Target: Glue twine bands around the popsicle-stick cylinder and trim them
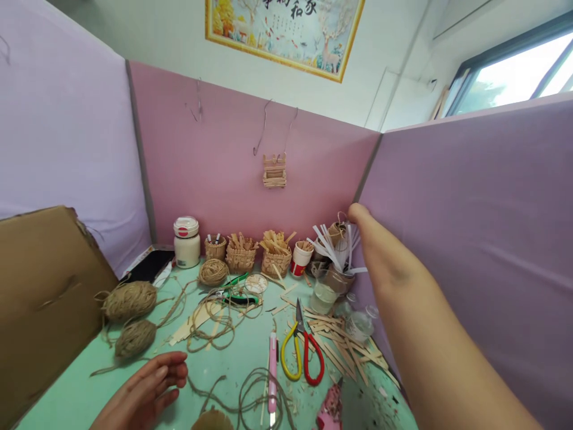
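Note:
My left hand [150, 382] hovers over the front left of the table with its fingers loosely curved and apart, holding nothing. Close to it lie two oval twine balls, an upper one [131, 300] and a lower one [135, 338]. My right arm stretches to the back right corner, where my right hand [358, 213] is beside a small brown twine-wrapped container [336, 232]. Its fingers are hidden, so any grip there cannot be seen. White strips [333, 251] fan out of a holder just below that hand.
Yellow-and-red-handled scissors [301, 346], a pink cutter [273, 373] and a pink glue gun [330, 409] lie in front. Wooden strips [344, 343] spread at right. Behind stand a white jar [187, 249] and stick-filled baskets [276, 263]. Cardboard [49, 310] borders the left; a miniature wooden chair [274, 173] hangs.

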Demonstrator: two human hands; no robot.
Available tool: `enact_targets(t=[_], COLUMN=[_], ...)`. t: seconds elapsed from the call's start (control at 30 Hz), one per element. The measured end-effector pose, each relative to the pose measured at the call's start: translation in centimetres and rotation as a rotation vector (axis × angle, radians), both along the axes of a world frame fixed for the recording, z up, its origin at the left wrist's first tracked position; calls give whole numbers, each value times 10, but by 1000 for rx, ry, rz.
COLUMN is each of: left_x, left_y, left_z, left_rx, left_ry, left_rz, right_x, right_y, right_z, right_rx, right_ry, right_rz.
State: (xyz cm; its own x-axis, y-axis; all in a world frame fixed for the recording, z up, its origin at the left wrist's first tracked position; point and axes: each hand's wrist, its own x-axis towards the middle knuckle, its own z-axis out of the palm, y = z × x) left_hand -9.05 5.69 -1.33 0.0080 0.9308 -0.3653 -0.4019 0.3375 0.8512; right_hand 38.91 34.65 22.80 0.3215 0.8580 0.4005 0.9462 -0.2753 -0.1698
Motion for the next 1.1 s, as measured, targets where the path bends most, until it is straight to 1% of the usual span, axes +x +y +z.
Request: enact_targets(t=[0.03, 0.1, 0.2, 0.23, 0.27, 0.33, 0.37, 0.43, 0.47, 0.53, 0.67, 0.73, 0.77, 0.83, 0.9, 1.0, 1.07, 1.1], left_x=[2, 6, 11, 12, 13, 16, 17, 20, 21, 23, 24, 25, 26, 29, 33, 37, 37, 37], left_y=[-2, -5, -10, -12, -13, -15, -16, -18, -19, -22, -26, -28, -30, -35, -42, -56, -67, -73], left_z=[4, 13, 23, 26, 27, 30, 31, 34, 36, 41, 50, 54, 56, 63, 72, 91, 104, 111], left_rx=[2, 0, 1, 14, 34, 87, 109, 137, 152, 199, 290, 341, 364, 414, 482, 573, 593, 583], left_ry=[-2, 0, 0, 0, -2, -10, -11, 2, 9, 25, 22, 18, 17, 23, 51, 76, 53, 29], left_rz=[10, 42, 51, 46, 37, 16, 4, 8, 25, 46, 100, 111, 114, 102, 12, -176, -293, -377], right_x=[2, 5, 8, 8, 8, 5, 3, -2, -5, -12, -38, -55, -64, -84, -103, -129, -143, -149], right_y=[-4, -18, -52, -66, -81, -112, -127, -153, -165, -187, -228, -249, -259, -278, -294, -314, -324, -327], right_z=[4, 20, 57, 70, 81, 100, 105, 109, 108, 101, 80, 68, 61, 48, 33, 10, -6, -13], right_rx=[17, 91, 264, 358, 541, 670, 758, 897, 953, 1013, 1074, 1102, 1078, 976, 863, 704, 591, 537], right_ry=[7, 17, -16, -36, -29, -47, -31, 12, 54, 193, 611, 782, 869, 1025, 1136, 1273, 1340, 1365], right_rz=[-37, -108, -149, -148, -109, -93, -58, 4, 52, 172, 448, 550, 584, 638, 702, 772, 804, 818])
